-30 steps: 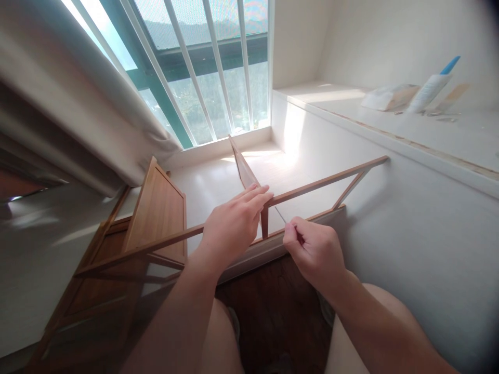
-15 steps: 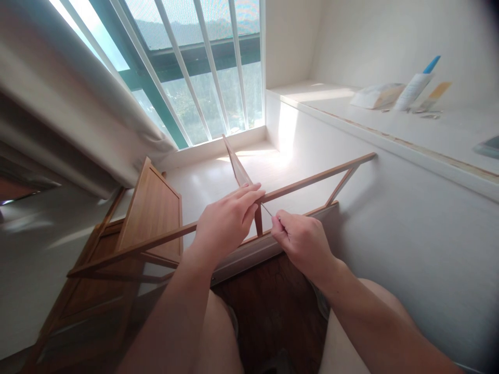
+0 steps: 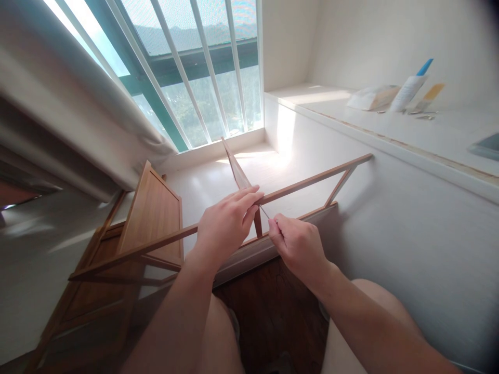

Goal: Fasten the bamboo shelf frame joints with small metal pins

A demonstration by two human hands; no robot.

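Note:
A wooden frame (image 3: 315,181) of narrow brown bars stands across the white ledge in front of me. My left hand (image 3: 223,223) is closed over its top rail, fingers lying near the joint with a short crosspiece (image 3: 258,223). In the closed fingers of my right hand (image 3: 299,241) is a thin metal rod (image 3: 264,211), like a hex key. It slants up to the rail just below my left fingertips; the contact point is too small to make out. My right palm hides the rod's other end. Beyond the joint, a thin wooden panel (image 3: 236,165) runs toward the window.
Left of my hands are a wooden panel (image 3: 150,208) and more wooden parts (image 3: 89,280). On the right-hand shelf (image 3: 312,98) are a white tube with a blue nozzle (image 3: 408,92), a yellow-handled brush (image 3: 432,94) and small metal pieces. A curtain (image 3: 78,104) hangs beside the barred window.
My right hand has shifted slightly left and down with the metal rod, whose angle looks a little steeper. My left hand keeps its place on the rail. The whole view has shifted slightly.

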